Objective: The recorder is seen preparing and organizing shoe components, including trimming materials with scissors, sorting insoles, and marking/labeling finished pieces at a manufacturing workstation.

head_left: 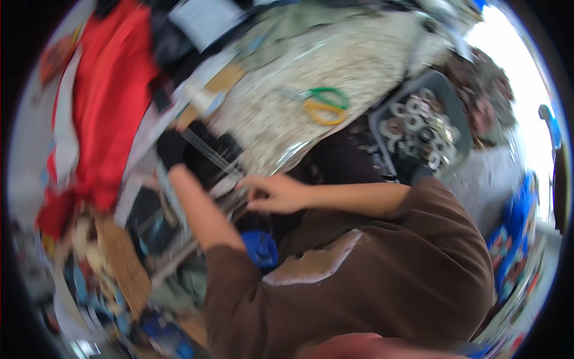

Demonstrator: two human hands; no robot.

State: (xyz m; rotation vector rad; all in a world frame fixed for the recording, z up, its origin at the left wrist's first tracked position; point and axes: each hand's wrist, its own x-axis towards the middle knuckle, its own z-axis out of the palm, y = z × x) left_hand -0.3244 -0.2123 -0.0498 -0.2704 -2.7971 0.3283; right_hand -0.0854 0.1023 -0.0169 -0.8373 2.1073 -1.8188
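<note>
My left hand [172, 146] reaches forward and looks covered in black, perhaps a glove or cloth. Its fingertips lie beside the far end of a clear ruler [210, 152], but blur hides whether they grip it. The ruler slants across black fabric [226, 143]. At its near end is my right hand [276, 192], palm sideways, fingers partly bent with a gap between them. The index fingertip comes close to the ruler's end; whether it touches, I cannot tell. Scissors with one green and one yellow handle [326, 106] rest on a pale speckled cloth [281, 125] beyond my right hand.
On the right stands a grey bin [382, 134] with several spools and bobbins [421, 128]. Red fabric [113, 102] hangs at the left, above cardboard [127, 263] and scraps. A blue round object [259, 248] sits between my arms. White paper [206, 21] lies at the back.
</note>
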